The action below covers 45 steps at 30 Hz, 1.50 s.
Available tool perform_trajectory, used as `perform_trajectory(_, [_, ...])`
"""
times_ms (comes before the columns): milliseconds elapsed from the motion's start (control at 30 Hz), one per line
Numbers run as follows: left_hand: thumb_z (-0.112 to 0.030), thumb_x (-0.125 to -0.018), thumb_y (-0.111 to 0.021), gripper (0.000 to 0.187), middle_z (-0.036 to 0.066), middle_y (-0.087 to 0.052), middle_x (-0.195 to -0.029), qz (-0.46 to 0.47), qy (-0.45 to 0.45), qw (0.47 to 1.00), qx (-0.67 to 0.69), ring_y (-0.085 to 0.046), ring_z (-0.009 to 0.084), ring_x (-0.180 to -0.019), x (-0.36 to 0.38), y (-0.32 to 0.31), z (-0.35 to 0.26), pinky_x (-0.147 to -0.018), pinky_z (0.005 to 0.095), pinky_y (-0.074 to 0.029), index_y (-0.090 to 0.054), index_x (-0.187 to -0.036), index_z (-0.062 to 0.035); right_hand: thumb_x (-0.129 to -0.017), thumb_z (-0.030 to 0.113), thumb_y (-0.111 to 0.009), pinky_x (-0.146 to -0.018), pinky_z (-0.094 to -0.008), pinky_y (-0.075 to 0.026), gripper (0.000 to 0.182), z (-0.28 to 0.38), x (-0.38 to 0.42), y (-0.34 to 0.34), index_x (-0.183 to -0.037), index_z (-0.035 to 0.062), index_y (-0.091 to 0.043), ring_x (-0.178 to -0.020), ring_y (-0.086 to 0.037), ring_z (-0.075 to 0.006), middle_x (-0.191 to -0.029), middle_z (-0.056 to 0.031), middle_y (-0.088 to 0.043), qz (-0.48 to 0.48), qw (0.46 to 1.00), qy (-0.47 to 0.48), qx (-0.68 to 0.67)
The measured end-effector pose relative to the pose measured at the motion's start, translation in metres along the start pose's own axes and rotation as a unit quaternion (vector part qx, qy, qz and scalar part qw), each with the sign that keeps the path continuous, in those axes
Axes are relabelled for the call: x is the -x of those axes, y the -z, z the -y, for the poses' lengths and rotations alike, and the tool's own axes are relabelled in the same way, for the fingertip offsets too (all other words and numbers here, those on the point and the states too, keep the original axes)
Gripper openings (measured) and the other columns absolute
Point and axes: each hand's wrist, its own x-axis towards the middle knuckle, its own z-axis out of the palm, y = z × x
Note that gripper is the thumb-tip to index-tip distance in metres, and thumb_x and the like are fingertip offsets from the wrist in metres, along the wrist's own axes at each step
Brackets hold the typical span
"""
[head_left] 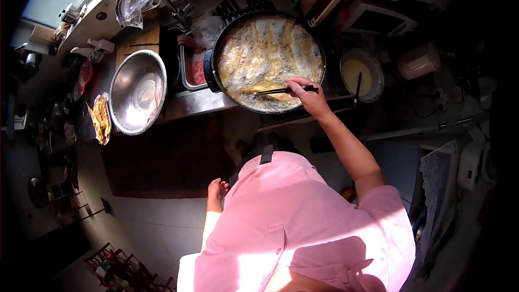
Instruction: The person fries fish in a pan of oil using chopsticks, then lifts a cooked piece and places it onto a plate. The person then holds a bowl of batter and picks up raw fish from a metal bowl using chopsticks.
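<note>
My right hand point(306, 96) is closed around a pair of dark chopsticks point(278, 91), over the near rim of a wide black pan point(212, 78). The chopstick tips point left into bubbling, foamy oil point(259, 48), close to a yellowish piece of food point(267, 85). Long pale pieces lie across the pan under the foam. My left hand point(218, 188) hangs beside my body, well away from the counter, its fingers loosely curled with nothing visible in them.
A bowl of pale batter point(354, 70) with a dark stick in it stands right of the pan. To the left are a sink point(186, 70) with something red inside, a large metal basin point(127, 92), and crumpled yellow wrapping point(100, 120). A faucet point(180, 17) rises behind.
</note>
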Motion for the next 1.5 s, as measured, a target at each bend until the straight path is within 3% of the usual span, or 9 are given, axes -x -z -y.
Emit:
perform_trajectory(133, [-0.021, -0.083, -0.045, 0.014, 0.004, -0.055, -0.072, 0.008, 0.006, 1.0, 0.004, -0.055, 0.0184, -0.061, -0.005, 0.002, 0.004, -0.055, 0.0358, -0.045, -0.049, -0.092, -0.0125, -0.081, 0.016, -0.054, -0.061, -0.0203, -0.046, 0.018, 0.018, 0.006, 0.008, -0.09, 0.0006, -0.06, -0.069, -0.055, -0.0085, -0.081, -0.0021, -0.057, 0.014, 0.999, -0.021, 0.045])
perform_trajectory(200, [-0.021, -0.083, -0.045, 0.014, 0.004, -0.055, -0.071, -0.007, 0.004, 1.0, 0.001, -0.055, 0.0184, -0.059, -0.003, 0.001, 0.008, -0.053, 0.035, -0.045, -0.049, -0.092, -0.0121, -0.083, 0.019, -0.051, -0.064, -0.021, -0.046, 0.022, 0.027, 0.014, 0.016, -0.096, 0.0014, -0.057, -0.072, -0.056, -0.0108, -0.084, -0.0035, -0.057, 0.02, 0.994, -0.099, 0.047])
perform_trajectory(433, [-0.02, -0.083, -0.044, 0.014, 0.005, -0.054, -0.068, 0.004, -0.011, 1.0, 0.017, -0.054, 0.0188, -0.055, -0.006, 0.001, 0.011, -0.049, 0.0331, -0.044, -0.049, -0.091, -0.0105, -0.083, 0.019, -0.052, -0.062, -0.0214, -0.047, 0.021, 0.013, 0.01, 0.032, -0.095, 0.0024, -0.058, -0.071, -0.057, -0.0105, -0.082, -0.0027, -0.058, -0.058, 0.993, -0.103, 0.006])
perform_trajectory(633, [-0.02, -0.083, -0.044, 0.013, 0.005, -0.054, -0.069, -0.022, 0.007, 0.999, 0.049, -0.053, 0.02, -0.057, 0.002, -0.001, -0.005, -0.051, 0.0354, -0.044, -0.049, -0.091, -0.0112, -0.083, 0.021, -0.051, -0.064, -0.0231, -0.048, 0.024, 0.018, 0.019, 0.037, -0.094, 0.0012, -0.057, -0.072, -0.057, -0.0129, -0.082, -0.0052, -0.058, -0.02, 0.995, -0.091, 0.039])
perform_trajectory(833, [-0.019, -0.083, -0.045, 0.015, 0.007, -0.055, -0.072, -0.028, -0.009, 0.999, 0.024, -0.054, 0.0206, -0.059, 0.005, -0.002, -0.008, -0.055, 0.0366, -0.046, -0.049, -0.094, -0.0105, -0.085, 0.022, -0.048, -0.066, -0.0245, -0.048, 0.024, 0.027, 0.032, 0.054, -0.095, 0.0017, -0.056, -0.076, -0.056, -0.0133, -0.085, -0.0051, -0.057, -0.032, 0.995, -0.087, -0.025])
perform_trajectory(1033, [-0.017, -0.083, -0.044, 0.021, 0.011, -0.055, -0.071, -0.005, -0.022, 1.0, -0.006, -0.054, 0.0204, -0.057, -0.016, 0.004, 0.009, -0.055, 0.0341, -0.049, -0.049, -0.1, -0.0056, -0.084, 0.021, -0.051, -0.06, -0.0214, -0.047, 0.023, 0.021, 0.019, 0.05, -0.094, 0.0011, -0.054, -0.069, -0.058, -0.0135, -0.081, -0.0045, -0.055, -0.18, 0.978, -0.043, -0.1])
perform_trajectory(1167, [-0.018, -0.083, -0.044, 0.02, 0.01, -0.056, -0.071, 0.009, -0.016, 1.0, -0.018, -0.054, 0.0199, -0.056, -0.019, 0.004, 0.008, -0.053, 0.0331, -0.049, -0.049, -0.099, -0.0058, -0.083, 0.026, -0.052, -0.06, -0.0218, -0.046, 0.027, 0.007, 0.008, 0.05, -0.096, 0.0028, -0.053, -0.069, -0.058, -0.0139, -0.081, -0.0049, -0.053, -0.198, 0.969, -0.067, -0.133])
perform_trajectory(1267, [-0.018, -0.083, -0.044, 0.02, 0.011, -0.056, -0.072, -0.034, -0.009, 0.999, 0.012, -0.054, 0.0195, -0.055, 0.005, -0.008, -0.007, -0.052, 0.0313, -0.048, -0.05, -0.098, -0.0054, -0.083, 0.029, -0.051, -0.063, -0.0253, -0.046, 0.03, -0.017, -0.003, 0.048, -0.1, 0.0045, -0.05, -0.072, -0.057, -0.0162, -0.087, -0.0067, -0.052, -0.222, 0.955, -0.086, -0.177])
perform_trajectory(1500, [-0.018, -0.083, -0.044, 0.02, 0.011, -0.056, -0.073, -0.025, -0.025, 0.999, -0.022, -0.055, 0.0192, -0.056, 0.002, -0.003, 0.001, -0.052, 0.0305, -0.048, -0.05, -0.097, -0.0049, -0.083, 0.028, -0.051, -0.064, -0.027, -0.046, 0.029, -0.032, -0.035, 0.025, -0.098, 0.0034, -0.051, -0.072, -0.058, -0.018, -0.086, -0.0078, -0.055, -0.294, 0.921, -0.083, -0.244])
